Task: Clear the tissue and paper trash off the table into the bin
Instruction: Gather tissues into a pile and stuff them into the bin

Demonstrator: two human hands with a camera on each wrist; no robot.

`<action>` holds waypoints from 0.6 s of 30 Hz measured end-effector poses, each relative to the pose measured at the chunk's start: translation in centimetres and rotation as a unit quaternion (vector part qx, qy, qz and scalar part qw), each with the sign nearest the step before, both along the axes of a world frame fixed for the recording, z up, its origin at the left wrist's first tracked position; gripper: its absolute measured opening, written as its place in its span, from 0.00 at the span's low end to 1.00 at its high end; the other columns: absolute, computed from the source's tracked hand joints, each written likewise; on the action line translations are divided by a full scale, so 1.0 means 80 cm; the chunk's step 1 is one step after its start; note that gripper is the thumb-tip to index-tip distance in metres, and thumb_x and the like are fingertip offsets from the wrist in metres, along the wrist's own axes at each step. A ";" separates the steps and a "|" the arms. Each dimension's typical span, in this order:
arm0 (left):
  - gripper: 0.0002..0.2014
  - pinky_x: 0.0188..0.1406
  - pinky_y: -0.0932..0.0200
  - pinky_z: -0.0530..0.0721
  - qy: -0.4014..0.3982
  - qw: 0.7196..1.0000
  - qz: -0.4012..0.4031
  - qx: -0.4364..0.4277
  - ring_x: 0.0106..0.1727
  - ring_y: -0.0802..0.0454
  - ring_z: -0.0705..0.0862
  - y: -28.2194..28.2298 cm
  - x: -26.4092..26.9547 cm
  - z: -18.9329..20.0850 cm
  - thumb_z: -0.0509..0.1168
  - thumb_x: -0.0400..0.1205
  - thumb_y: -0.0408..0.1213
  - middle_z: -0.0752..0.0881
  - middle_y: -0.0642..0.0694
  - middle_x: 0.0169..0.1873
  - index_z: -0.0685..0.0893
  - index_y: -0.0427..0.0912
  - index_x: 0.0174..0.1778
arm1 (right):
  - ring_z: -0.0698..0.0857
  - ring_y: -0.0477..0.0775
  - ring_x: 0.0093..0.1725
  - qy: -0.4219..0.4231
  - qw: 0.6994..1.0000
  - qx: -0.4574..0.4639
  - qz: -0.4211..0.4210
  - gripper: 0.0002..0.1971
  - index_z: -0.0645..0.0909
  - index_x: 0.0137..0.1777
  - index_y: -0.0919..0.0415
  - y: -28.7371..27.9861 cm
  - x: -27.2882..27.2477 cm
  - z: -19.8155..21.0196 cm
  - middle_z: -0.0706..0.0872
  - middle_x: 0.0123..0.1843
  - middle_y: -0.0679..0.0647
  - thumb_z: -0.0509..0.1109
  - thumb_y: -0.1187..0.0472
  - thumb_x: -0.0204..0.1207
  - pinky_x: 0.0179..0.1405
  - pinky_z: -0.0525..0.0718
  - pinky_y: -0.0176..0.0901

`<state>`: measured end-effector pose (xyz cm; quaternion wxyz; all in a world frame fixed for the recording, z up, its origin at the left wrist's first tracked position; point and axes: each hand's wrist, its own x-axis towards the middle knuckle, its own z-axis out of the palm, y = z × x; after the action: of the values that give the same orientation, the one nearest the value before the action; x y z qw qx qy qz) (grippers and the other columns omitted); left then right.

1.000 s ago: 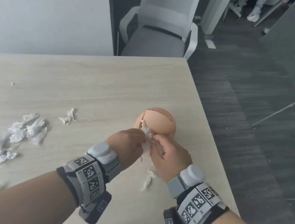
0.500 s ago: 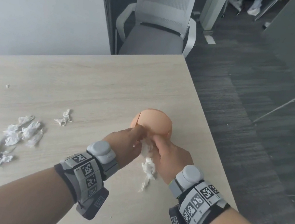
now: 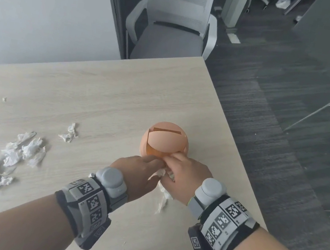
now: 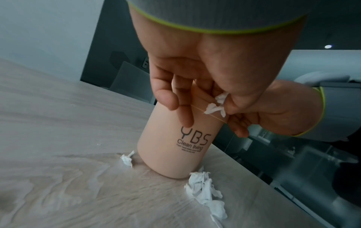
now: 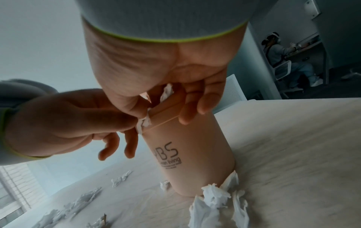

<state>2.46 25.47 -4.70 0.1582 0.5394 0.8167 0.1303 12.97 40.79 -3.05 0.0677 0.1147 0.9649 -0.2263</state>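
A small peach bin [image 3: 164,144] with a swing lid stands near the right edge of the wooden table [image 3: 99,92]. My left hand [image 3: 160,163] and right hand [image 3: 173,158] meet at the lid's near edge. Both pinch a white tissue [image 4: 215,106] that is caught at the rim, also seen as the tissue [image 5: 145,123] in the right wrist view. The lid is tipped, with a dark gap at its far side. More crumpled tissue [image 3: 162,201] lies on the table at the bin's foot, below my hands. A small scrap [image 4: 126,159] lies left of the base.
A scatter of crumpled tissues [image 3: 24,149] covers the table's left side, with a smaller piece [image 3: 69,134] and a tiny scrap [image 3: 4,99] further in. A grey office chair [image 3: 169,38] stands past the far edge. The table's right edge [image 3: 246,171] runs close to the bin.
Both hands slid from the lid's top down to its near edge. The lid has tipped and a gap shows at its far side. Less tissue shows between my fingers.
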 end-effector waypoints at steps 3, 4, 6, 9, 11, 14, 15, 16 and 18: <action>0.18 0.34 0.54 0.82 0.040 0.999 0.007 -0.033 0.40 0.49 0.87 0.012 -0.006 0.005 0.49 0.86 0.52 0.88 0.56 0.50 0.83 0.52 0.56 | 0.80 0.49 0.37 0.051 0.997 -0.062 -0.001 0.15 0.75 0.63 0.41 0.006 0.009 0.002 0.85 0.56 0.42 0.64 0.56 0.77 0.36 0.84 0.48; 0.16 0.33 0.55 0.81 0.038 0.998 0.023 -0.045 0.38 0.49 0.85 0.015 -0.010 0.006 0.50 0.87 0.51 0.88 0.55 0.46 0.83 0.51 0.53 | 0.79 0.49 0.34 0.076 0.995 -0.064 -0.005 0.15 0.74 0.61 0.42 0.007 0.013 0.000 0.87 0.54 0.43 0.65 0.58 0.76 0.34 0.83 0.47; 0.13 0.31 0.54 0.79 0.021 0.997 0.059 -0.045 0.34 0.47 0.85 0.018 -0.015 0.008 0.52 0.88 0.51 0.87 0.53 0.37 0.80 0.52 0.54 | 0.81 0.53 0.32 0.132 0.990 -0.052 -0.014 0.13 0.73 0.56 0.43 0.010 0.020 -0.007 0.89 0.45 0.45 0.65 0.60 0.75 0.28 0.79 0.43; 0.09 0.26 0.54 0.77 0.006 0.996 0.086 -0.005 0.27 0.43 0.82 0.023 -0.012 0.010 0.55 0.86 0.50 0.83 0.51 0.28 0.71 0.51 0.56 | 0.81 0.55 0.26 0.187 0.981 -0.034 -0.033 0.06 0.76 0.49 0.46 0.011 0.024 -0.016 0.87 0.33 0.46 0.64 0.57 0.75 0.22 0.73 0.39; 0.09 0.25 0.55 0.75 -0.012 0.995 0.103 0.010 0.26 0.44 0.80 0.024 -0.008 0.011 0.59 0.85 0.51 0.82 0.53 0.26 0.69 0.51 0.53 | 0.80 0.55 0.24 0.202 0.978 -0.019 -0.057 0.04 0.79 0.47 0.47 0.008 0.022 -0.018 0.86 0.30 0.46 0.65 0.57 0.75 0.19 0.74 0.40; 0.08 0.28 0.53 0.82 -0.021 0.995 0.093 0.039 0.29 0.48 0.83 0.015 -0.006 0.010 0.62 0.83 0.51 0.84 0.56 0.32 0.78 0.52 0.51 | 0.80 0.54 0.24 0.193 0.978 -0.006 -0.075 0.04 0.83 0.44 0.47 0.001 0.014 -0.019 0.86 0.29 0.47 0.66 0.54 0.76 0.19 0.75 0.42; 0.07 0.29 0.54 0.83 -0.017 0.996 0.076 0.053 0.31 0.50 0.85 0.010 -0.006 0.009 0.62 0.82 0.50 0.86 0.58 0.36 0.80 0.53 0.50 | 0.81 0.53 0.26 0.182 0.981 -0.012 -0.071 0.05 0.83 0.44 0.47 -0.002 0.012 -0.018 0.86 0.30 0.46 0.65 0.52 0.77 0.21 0.75 0.41; 0.08 0.30 0.55 0.84 -0.016 0.997 0.060 0.051 0.34 0.52 0.87 0.005 -0.006 0.008 0.61 0.81 0.51 0.88 0.59 0.42 0.82 0.55 0.50 | 0.81 0.51 0.27 0.171 0.983 -0.014 -0.065 0.07 0.83 0.44 0.46 -0.004 0.010 -0.017 0.86 0.32 0.45 0.65 0.49 0.78 0.23 0.74 0.40; 0.17 0.36 0.53 0.86 -0.014 0.999 0.035 0.008 0.45 0.52 0.88 -0.002 -0.007 0.007 0.55 0.78 0.55 0.86 0.62 0.58 0.84 0.57 0.56 | 0.82 0.48 0.32 0.142 0.989 0.006 -0.038 0.12 0.83 0.44 0.46 -0.008 0.007 -0.015 0.87 0.40 0.42 0.62 0.42 0.80 0.25 0.73 0.39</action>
<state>1.93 25.28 -4.16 0.1610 0.5101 0.8315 0.1501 13.53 40.14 -4.25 -0.0790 0.1189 0.9610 -0.2369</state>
